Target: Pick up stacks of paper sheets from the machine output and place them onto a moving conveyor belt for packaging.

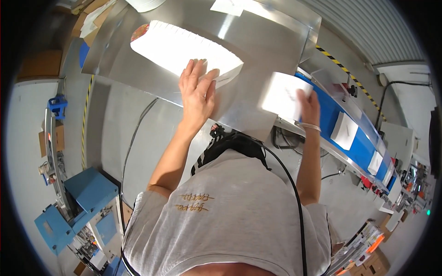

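Note:
A long row of white, flat packets [184, 46] lies packed together on the steel table [251, 27], with a red patterned face at its far-left end. My left hand [197, 89] rests on the near right part of this row, fingers stretched out and a little apart. Off to the right, above the table's edge, my right hand [310, 108] grips a single white packet [282, 94] by its right side. Motion blurs that hand and packet slightly. A blue conveyor belt [328, 102] runs just beyond my right hand, carrying a white packet [344, 131] and smaller-looking white ones [375, 163] farther along.
Clear guard panels [354, 108] line the conveyor's far side. A white round container [145, 3] and a white sheet [228, 6] are at the table's back. Cardboard [94, 18] sits at the far left. A black cable [287, 172] crosses in front of my body.

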### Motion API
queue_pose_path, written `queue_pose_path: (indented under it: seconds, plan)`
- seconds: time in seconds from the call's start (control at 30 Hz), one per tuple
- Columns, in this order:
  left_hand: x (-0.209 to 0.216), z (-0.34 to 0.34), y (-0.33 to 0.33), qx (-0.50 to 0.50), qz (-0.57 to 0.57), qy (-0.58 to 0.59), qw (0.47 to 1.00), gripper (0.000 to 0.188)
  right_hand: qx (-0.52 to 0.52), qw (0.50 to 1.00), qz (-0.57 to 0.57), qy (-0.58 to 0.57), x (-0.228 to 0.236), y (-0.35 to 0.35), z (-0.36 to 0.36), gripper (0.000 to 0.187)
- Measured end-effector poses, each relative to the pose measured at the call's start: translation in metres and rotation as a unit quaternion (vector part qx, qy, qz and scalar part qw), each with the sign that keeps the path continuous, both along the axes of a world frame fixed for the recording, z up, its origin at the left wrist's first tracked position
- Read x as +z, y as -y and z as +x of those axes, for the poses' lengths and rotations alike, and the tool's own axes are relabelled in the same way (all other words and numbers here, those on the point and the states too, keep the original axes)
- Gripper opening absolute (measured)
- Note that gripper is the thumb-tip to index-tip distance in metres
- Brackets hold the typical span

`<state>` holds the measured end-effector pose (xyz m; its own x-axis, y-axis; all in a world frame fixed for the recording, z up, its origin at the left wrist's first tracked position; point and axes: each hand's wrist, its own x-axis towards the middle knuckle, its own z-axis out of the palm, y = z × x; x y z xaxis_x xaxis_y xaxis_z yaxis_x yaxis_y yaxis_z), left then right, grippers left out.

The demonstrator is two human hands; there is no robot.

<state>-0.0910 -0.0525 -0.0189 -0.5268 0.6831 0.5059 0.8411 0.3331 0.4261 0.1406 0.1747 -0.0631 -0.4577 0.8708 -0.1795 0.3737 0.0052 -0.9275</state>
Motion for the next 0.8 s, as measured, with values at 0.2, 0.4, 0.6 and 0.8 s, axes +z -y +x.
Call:
queue_pose_path:
  seconds: [0.2, 0.4, 0.6, 0.8]
  plan:
    - [0.002, 0.003, -0.007, 0.009, 0.038, 0.029, 0.999, 0.031, -0.136, 0.924, 0.212, 0.289, -0.013, -0.044, 0.080, 0.051]
    - [-0.003, 0.000, -0.005, -0.005, 0.041, -0.007, 0.999, 0.031, 0.048, 0.859, 0.483, 0.162, 0.019, -0.018, 0.004, 0.052]
    - [-0.004, -0.005, -0.003, -0.022, 0.040, -0.028, 0.999, 0.034, 0.322, 0.939, 0.119, -0.011, 0.053, 0.027, -0.104, 0.053]
    - [0.004, -0.007, -0.003, -0.058, 0.016, -0.033, 0.998, 0.034, 0.433, 0.886, 0.162, -0.026, 0.031, 0.025, -0.132, 0.050]
